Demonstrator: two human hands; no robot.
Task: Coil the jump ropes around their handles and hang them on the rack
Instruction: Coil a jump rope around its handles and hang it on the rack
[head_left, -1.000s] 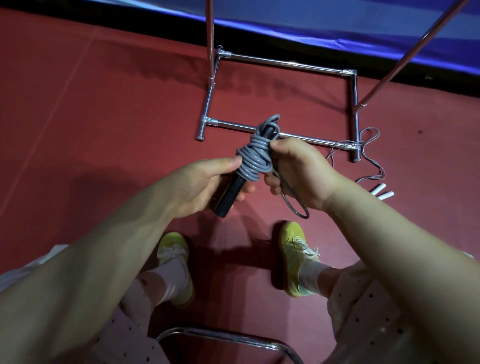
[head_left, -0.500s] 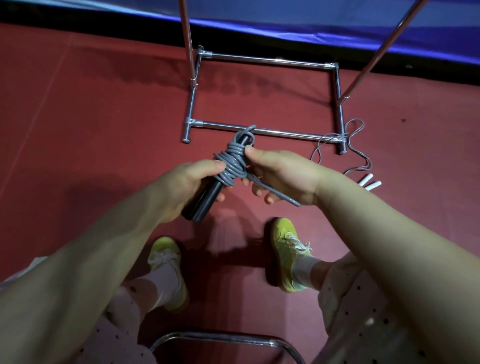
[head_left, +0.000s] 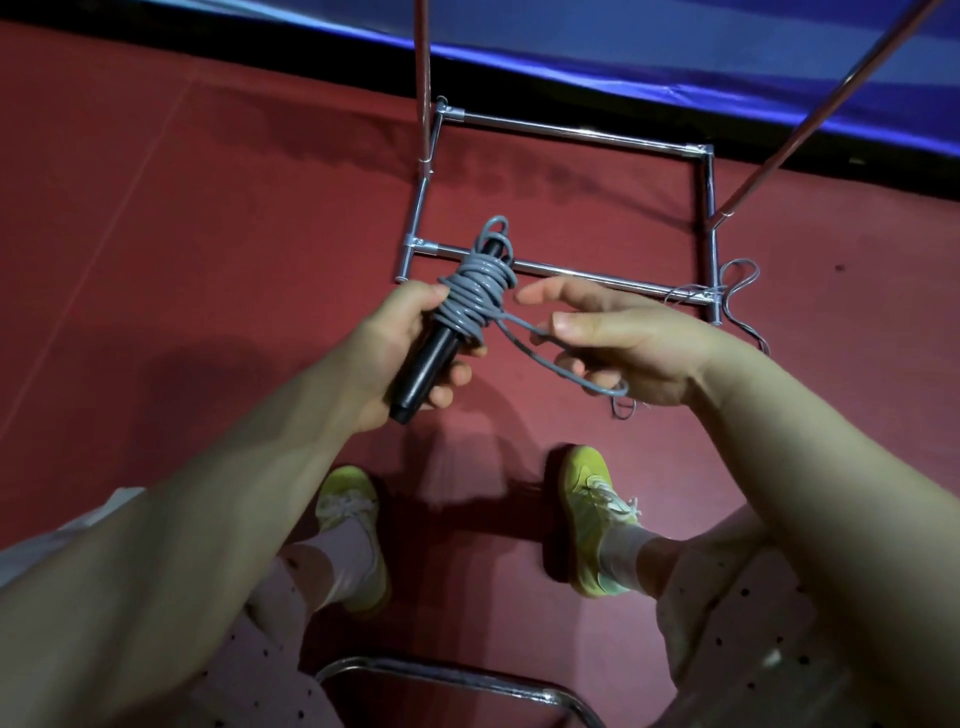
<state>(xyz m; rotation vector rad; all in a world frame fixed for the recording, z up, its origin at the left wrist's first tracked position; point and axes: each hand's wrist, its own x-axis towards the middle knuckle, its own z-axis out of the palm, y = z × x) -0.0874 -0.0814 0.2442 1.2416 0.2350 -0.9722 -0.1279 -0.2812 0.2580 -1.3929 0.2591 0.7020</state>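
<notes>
Now time to finish the last wrap. Left hand (head_left: 400, 353) curled tight round the black handles (head_left: 428, 358), thumb pressing on the grey rope coil (head_left: 475, 296) near the top end. Keep that thumb down so the loops cannot slide off. Right hand (head_left: 623, 343) holding the loose rope tail (head_left: 561, 366), tail draped across the curled lower fingers (head_left: 576, 364) with the thumb over it, pointer finger sticking out straight toward the coil. Bundle held up in the air between both hands, above the red floor (head_left: 182, 260), just in front of the shiny metal rack base (head_left: 571, 270).

Probably only a short bit of rope left to go. Best to pull the tail snug, not hard, then lay it flat next to the other loops. Tuck the end under a loop so nothing springs loose. Then up onto the rack.

Another jump rope (head_left: 737, 291) lying on the floor by the right corner of the rack base, thin and loose, not coiled yet.
</notes>
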